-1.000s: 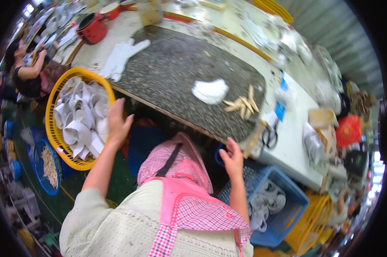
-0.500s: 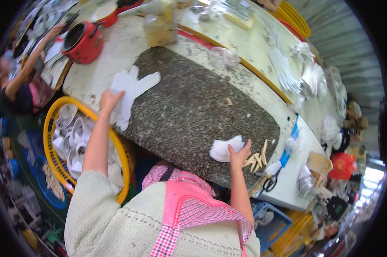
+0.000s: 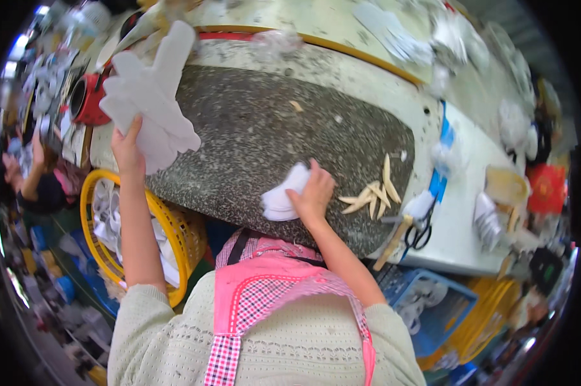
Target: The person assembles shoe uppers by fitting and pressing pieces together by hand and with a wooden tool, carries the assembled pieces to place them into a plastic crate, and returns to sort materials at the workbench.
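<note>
My left hand (image 3: 129, 149) is closed on the lower edge of white flat cut-out pieces (image 3: 150, 106), fanned out with several rounded lobes. They are held up over the left end of a dark speckled stone slab (image 3: 258, 122). Near the slab's front edge, my right hand (image 3: 314, 193) grips a small stack of white flat pieces (image 3: 279, 199), thumb on top; its fingertips are partly hidden. To the right of that hand lie several curved cream-coloured strips (image 3: 371, 196) in a loose heap.
A yellow basket (image 3: 182, 235) of white shoe-like items stands by my left arm. Black-handled scissors (image 3: 419, 237) and a wooden-handled tool (image 3: 393, 243) lie at the right. A red pot (image 3: 91, 100) sits far left, near another person (image 3: 36, 177). A blue crate (image 3: 441, 315) is lower right.
My left hand has lifted its white pieces up off the slab's left side. My right hand has shifted left with its stack, away from the cream strips. The view has turned.
</note>
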A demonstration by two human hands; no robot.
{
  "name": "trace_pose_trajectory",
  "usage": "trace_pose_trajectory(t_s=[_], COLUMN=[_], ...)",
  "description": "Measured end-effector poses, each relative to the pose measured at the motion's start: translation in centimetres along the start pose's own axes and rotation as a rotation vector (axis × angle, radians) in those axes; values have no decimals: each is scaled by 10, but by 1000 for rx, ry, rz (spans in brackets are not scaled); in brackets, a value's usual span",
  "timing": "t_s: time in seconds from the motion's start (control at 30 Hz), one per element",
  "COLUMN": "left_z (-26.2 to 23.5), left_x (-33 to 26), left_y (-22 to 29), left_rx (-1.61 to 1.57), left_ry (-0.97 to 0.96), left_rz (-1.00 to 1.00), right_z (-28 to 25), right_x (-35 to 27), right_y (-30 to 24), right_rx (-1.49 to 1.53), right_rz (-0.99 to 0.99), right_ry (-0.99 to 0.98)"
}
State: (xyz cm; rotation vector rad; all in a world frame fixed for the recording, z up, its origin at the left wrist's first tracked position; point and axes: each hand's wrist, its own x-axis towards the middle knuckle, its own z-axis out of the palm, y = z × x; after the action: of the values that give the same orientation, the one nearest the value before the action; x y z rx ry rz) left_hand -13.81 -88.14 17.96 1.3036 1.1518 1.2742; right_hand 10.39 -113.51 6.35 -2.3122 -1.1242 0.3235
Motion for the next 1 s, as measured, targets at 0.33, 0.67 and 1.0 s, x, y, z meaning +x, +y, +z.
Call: trace_pose_trajectory(t_s=[0.33,0.67,1.0], left_z=[153,437,644], left_x=[-85,-229,-331], left_y=[32,7,2], left_rx=[-114,-294,-351], left_ry=[-428,-762,-942], left_rz=[-345,-797,-829], right_z=[-72,-237,-234], right_x=[3,-43,31], right_y=[70,349,460], right_rx=[966,1703,1391], right_rz=[158,724,592], right_ry=[129,1233,1175])
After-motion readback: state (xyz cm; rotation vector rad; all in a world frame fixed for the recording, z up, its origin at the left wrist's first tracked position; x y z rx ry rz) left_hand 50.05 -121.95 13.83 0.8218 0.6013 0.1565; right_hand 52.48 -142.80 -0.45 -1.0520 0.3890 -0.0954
